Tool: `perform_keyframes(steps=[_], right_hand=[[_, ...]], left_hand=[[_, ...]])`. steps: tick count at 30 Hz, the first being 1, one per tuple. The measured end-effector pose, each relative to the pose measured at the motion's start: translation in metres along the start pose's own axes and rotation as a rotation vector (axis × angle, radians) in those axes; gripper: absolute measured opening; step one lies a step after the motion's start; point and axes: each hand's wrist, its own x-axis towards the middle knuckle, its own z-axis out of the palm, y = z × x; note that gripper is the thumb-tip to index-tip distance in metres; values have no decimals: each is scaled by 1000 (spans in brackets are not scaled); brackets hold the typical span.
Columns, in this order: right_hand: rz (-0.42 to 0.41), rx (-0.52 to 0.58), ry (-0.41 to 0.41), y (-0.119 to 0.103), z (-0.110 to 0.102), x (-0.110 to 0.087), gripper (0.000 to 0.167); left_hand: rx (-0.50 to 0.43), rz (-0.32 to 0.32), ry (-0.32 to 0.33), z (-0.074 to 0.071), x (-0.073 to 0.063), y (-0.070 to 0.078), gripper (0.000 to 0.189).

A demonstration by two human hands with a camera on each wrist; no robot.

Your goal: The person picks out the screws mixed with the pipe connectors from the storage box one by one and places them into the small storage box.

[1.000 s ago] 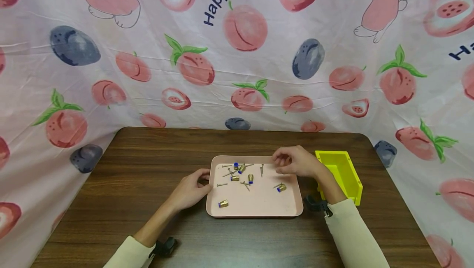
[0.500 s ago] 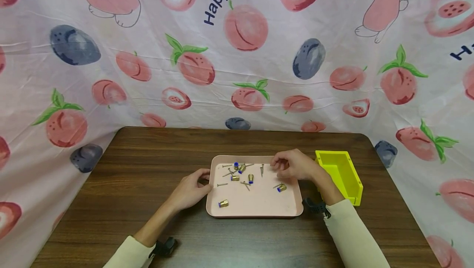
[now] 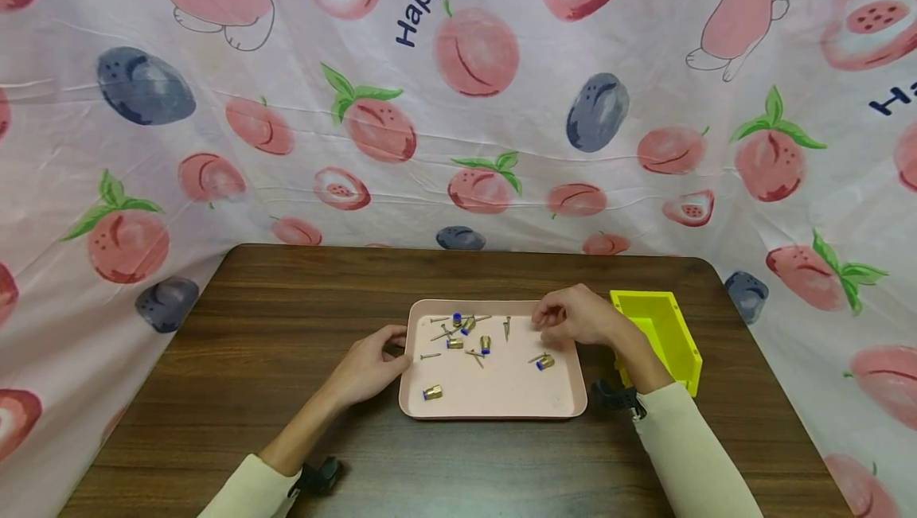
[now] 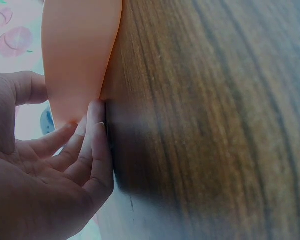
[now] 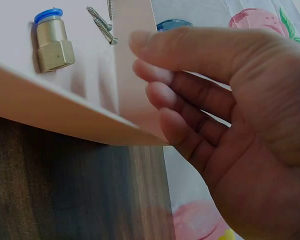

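A shallow pink tray holds several brass push-in fittings with blue collars and several screws. At its left side my left hand holds the wall; in the left wrist view the thumb reaches over the rim and the fingers lie against the outside. My right hand hovers over the tray's far right corner, fingers loosely curved, with nothing visible in them. One fitting and a few screws lie near its fingertips in the right wrist view.
A yellow open-front bin stands right of the tray, partly behind my right forearm. Everything rests on a dark wood-grain table. A fruit-print cloth hangs behind and at both sides.
My right hand has shifted slightly left, then back right and a little up, over the tray corner. My left hand, the tray and its contents stay where they were.
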Motion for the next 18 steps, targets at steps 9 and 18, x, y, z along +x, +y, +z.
perform_keyframes(steps=[9,18], right_hand=[[-24,77,-2,5,4,-4,36],[-29,67,-39,7,6,-5,42]], left_hand=[[2,31,-3,1,2,-8,46],[-17,84,-1,3,6,-21,47]])
